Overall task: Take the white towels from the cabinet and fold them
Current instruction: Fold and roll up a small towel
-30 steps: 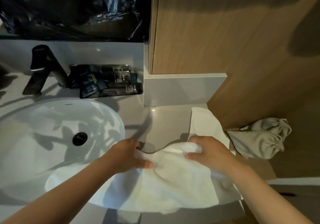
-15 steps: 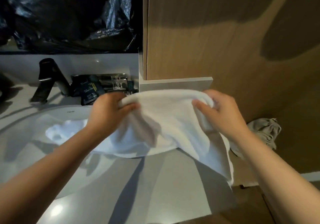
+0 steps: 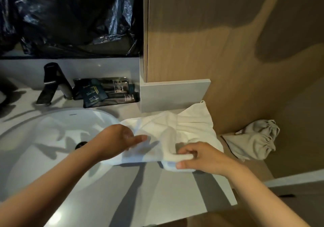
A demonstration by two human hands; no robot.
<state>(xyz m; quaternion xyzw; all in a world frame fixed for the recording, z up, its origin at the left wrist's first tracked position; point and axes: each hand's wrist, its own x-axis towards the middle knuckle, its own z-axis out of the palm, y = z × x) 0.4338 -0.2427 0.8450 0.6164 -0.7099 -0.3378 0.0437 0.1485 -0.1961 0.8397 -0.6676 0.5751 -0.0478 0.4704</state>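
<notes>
Two bare forearms reach in from the near edge over the grey counter (image 3: 157, 195). The right hand (image 3: 201, 158) is knuckles-up, with its thumb below and curled fingers (image 3: 186, 152) above pinching a rolled fold at the near edge of the towel (image 3: 185, 127). The left hand (image 3: 119, 139) is palm-down at the towel's left edge. Its thumb lies straight on top of the cloth and its fingers are tucked underneath, out of sight, so it seems to pinch that edge.

The one white towel lies rumpled on the counter just right of the one sink (image 3: 52, 139), and its far corner touches the wooden panel (image 3: 201, 34). One grey drawstring bag (image 3: 252, 139) sits to the right, apart from the towel. Farther back stand one dark tap (image 3: 52, 83) and a heap of dark packets (image 3: 105, 91), which overlap too much to count. Black plastic sheeting (image 3: 70, 16) hangs behind them.
</notes>
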